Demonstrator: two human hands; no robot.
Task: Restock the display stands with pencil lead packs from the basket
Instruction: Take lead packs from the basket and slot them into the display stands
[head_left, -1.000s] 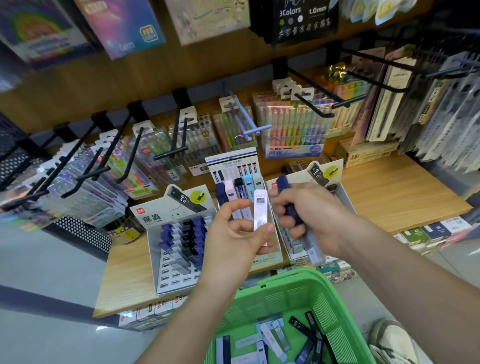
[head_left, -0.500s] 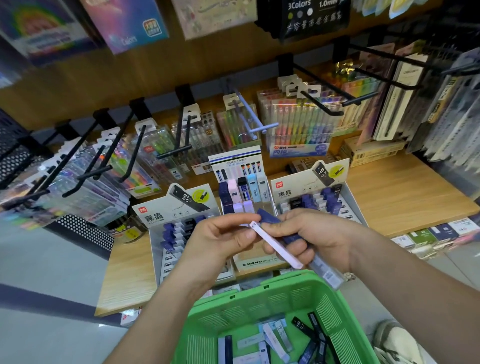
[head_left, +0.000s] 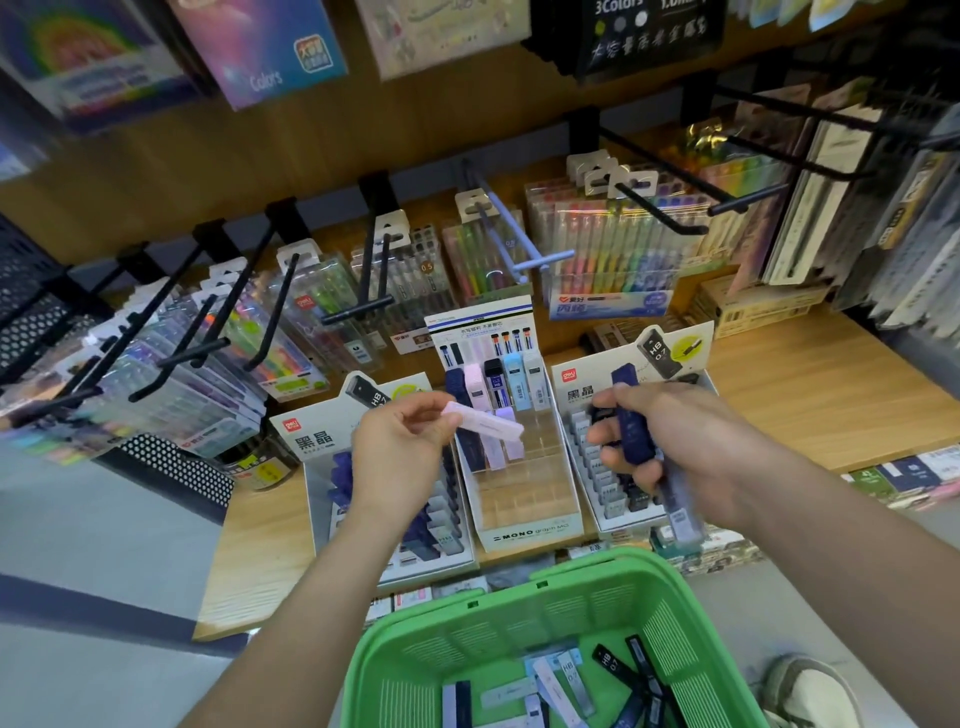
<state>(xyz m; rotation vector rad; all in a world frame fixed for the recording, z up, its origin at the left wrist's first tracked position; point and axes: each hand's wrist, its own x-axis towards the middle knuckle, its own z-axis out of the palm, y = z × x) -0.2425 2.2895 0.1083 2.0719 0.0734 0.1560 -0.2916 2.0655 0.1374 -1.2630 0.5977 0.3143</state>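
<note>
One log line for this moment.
left hand: pinches pale pink plastic lead pack | right hand: grips dark blue lead packs | clear MONO stand: slots free | green plastic basket: packs inside

One wide-angle view, worn on the head, faces forward and tilts steeply down onto the wooden shelf (head_left: 810, 400). It sits near the scene: the left hand (head_left: 400, 441) and right hand (head_left: 675, 431) fall mid-frame, and the green basket (head_left: 467, 649) fills the bottom edge. Peg hooks (head_left: 660, 208) fan outward toward the borders, probably from lens curvature, and the corners blur.
</note>
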